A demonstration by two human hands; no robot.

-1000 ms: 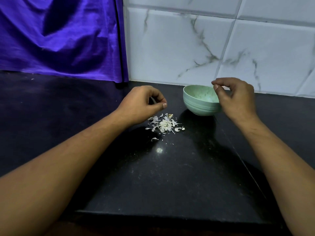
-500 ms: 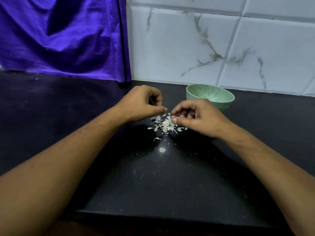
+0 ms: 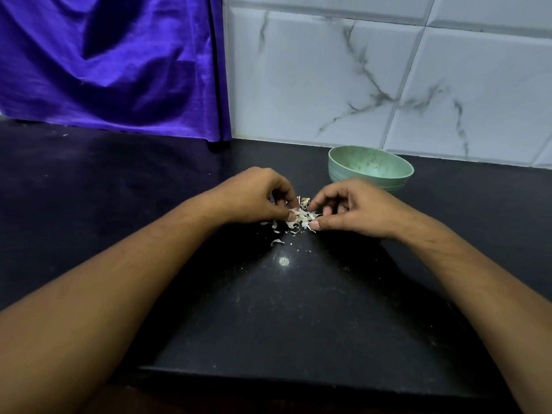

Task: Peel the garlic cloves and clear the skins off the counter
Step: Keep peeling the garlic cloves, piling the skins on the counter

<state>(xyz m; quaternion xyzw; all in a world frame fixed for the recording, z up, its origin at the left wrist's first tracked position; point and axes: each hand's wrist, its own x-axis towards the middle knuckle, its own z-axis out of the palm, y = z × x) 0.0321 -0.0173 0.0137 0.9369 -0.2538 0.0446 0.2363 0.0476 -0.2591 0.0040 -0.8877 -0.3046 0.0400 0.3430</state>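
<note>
A small pile of white garlic skins (image 3: 301, 218) lies on the black counter (image 3: 283, 309). My left hand (image 3: 254, 194) closes on the pile from the left, fingers curled, thumb tip on the skins. From the right, my right hand (image 3: 355, 207) does the same, its thumb and curled fingertips pinching into the pile. One loose skin (image 3: 277, 242) and a few small flakes lie just in front of the pile. A pale green bowl (image 3: 337, 171) stands behind my right hand; whatever it holds cannot be made out. No whole clove is visible.
A purple cloth (image 3: 113, 64) hangs at the back left, and a white marbled tile wall (image 3: 388, 79) runs behind the bowl. The counter's front edge (image 3: 298, 372) is near me. Fine specks dot the dark surface.
My right hand left the bowl and came down left to the skin pile. My left hand dropped slightly onto the pile. The two hands now close on it from both sides.
</note>
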